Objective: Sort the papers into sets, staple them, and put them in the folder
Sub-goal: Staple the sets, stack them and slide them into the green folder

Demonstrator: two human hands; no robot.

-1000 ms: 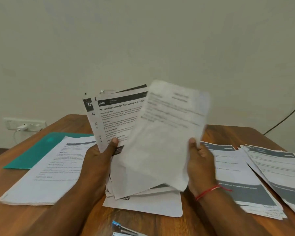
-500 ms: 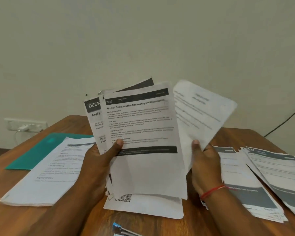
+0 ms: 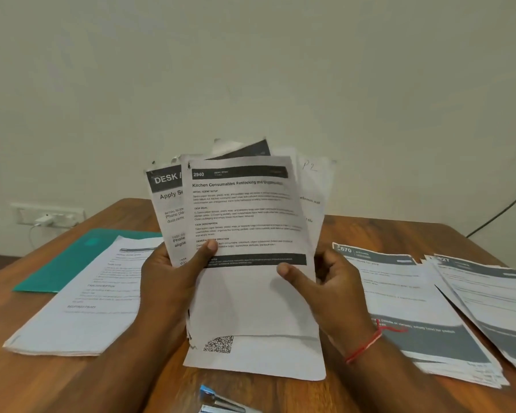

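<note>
I hold a fanned bundle of printed papers (image 3: 245,222) upright over the table's middle. My left hand (image 3: 173,278) grips its left side, thumb on the front sheet headed "Kitchen Consumables". My right hand (image 3: 328,281) pinches the right side, thumb on that front sheet and fingers behind. A sheet marked "DESK" peeks out at the left, and another sheet sticks out behind at the right. A green folder (image 3: 72,263) lies flat at the far left. A blue and silver stapler (image 3: 221,402) shows at the bottom edge.
A paper stack (image 3: 81,302) overlaps the folder on the left. Two stacks with grey headers (image 3: 414,311) (image 3: 495,293) lie on the right. A loose sheet with a QR code (image 3: 251,356) lies under the bundle. A wall socket (image 3: 46,216) and cable sit behind the wooden table (image 3: 42,380).
My right hand swung the loose sheet from the front of the bundle out to the right and tucked it behind. The "Kitchen Consumables" sheet now faces me, with my right thumb on it.
</note>
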